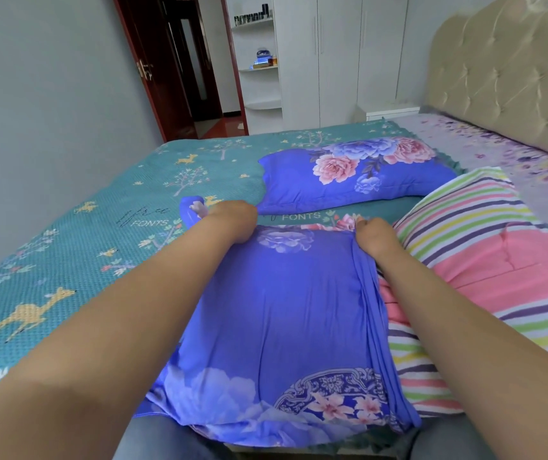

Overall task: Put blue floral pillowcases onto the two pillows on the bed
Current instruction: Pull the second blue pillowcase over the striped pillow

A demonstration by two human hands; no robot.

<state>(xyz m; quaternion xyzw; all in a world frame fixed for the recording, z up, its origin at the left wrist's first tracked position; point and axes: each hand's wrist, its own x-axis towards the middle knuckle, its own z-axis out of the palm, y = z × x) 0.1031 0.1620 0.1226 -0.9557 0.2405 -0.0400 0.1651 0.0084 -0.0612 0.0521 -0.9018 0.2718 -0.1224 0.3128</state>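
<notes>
— Why are both hands at the far end of the near pillowcase [279, 313]?

— My guess is they are seating its corners. The left hand [232, 220] is curled over the far left corner, fingers hidden, so I take it to be gripping the cloth. The right hand [373, 235] pinches the gathered fabric at the far right corner, where folds run back along that side.

— Is anything inside that case?

— It looks filled and rounded, so a pillow seems to be in it, though none of the pillow itself shows. It lies at the near edge of the bed [67, 260], against the person's lap.

— And the other one?

— The second blue floral pillow [348, 175] lies already covered, toward the middle of the bed, apart from the hands. A striped pink cover [484, 247] lies just beside the near case on its right; what it holds I cannot tell.
</notes>
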